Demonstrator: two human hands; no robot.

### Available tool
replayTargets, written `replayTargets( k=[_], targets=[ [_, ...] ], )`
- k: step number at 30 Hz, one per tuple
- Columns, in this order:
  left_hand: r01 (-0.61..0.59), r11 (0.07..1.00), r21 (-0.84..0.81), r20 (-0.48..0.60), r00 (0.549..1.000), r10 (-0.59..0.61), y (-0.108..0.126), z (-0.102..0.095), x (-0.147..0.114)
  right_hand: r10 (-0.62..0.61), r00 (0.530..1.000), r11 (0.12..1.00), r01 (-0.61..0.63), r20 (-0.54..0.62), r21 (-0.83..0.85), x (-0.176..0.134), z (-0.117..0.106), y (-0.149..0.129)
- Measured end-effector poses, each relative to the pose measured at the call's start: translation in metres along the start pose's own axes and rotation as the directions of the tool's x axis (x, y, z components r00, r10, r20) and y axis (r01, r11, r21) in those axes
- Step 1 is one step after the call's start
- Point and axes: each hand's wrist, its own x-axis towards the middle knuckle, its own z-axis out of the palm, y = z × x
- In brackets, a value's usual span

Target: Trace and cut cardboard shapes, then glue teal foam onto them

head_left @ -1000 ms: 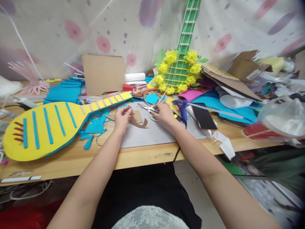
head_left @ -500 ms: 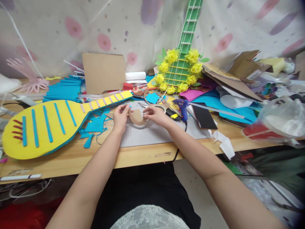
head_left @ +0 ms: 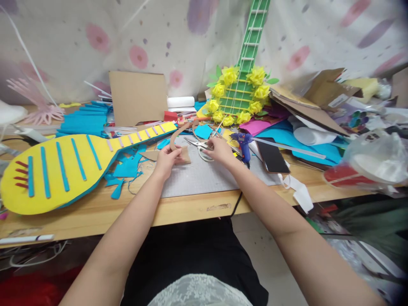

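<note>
My left hand [head_left: 168,161] is closed, pinching a curved brown cardboard strip [head_left: 176,135] that arcs up from the fingers. A small flat cardboard piece [head_left: 185,155] shows beside the same fingertips; whether it is held too, I cannot tell. To the right, my right hand [head_left: 220,150] has its fingers curled at the pale handles of a pair of scissors [head_left: 198,144]. The blades point left toward the strip, low over a grey cutting mat [head_left: 204,180]. The palm hides part of the handles.
A blue glue gun [head_left: 244,144] and a dark phone [head_left: 273,155] lie on the right. At left rests a yellow cardboard instrument [head_left: 57,155] beside blue scraps [head_left: 127,166]. A green flowered instrument [head_left: 237,100] leans behind. A plastic-wrapped bucket [head_left: 350,174] stands at the right edge.
My right hand has left the cardboard and moved right onto the scissors' handles. The strip, earlier curved down between both hands, now stands up from my left hand alone.
</note>
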Motion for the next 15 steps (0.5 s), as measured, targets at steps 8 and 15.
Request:
replayTargets(
  k=[8, 15],
  targets=[
    [0.045, 0.994, -0.103, 0.011, 0.999, -0.045, 0.005, 0.000, 0.001, -0.106, 0.979, 0.875, 0.174, 0.171, -0.452, 0.007, -0.007, 0.001],
    [-0.023, 1.000, -0.021, -0.046, 0.999, 0.022, 0.009, -0.007, 0.003, -0.101, 0.906, 0.987, 0.143, 0.410, -0.072, 0.014, -0.050, 0.010]
  ],
)
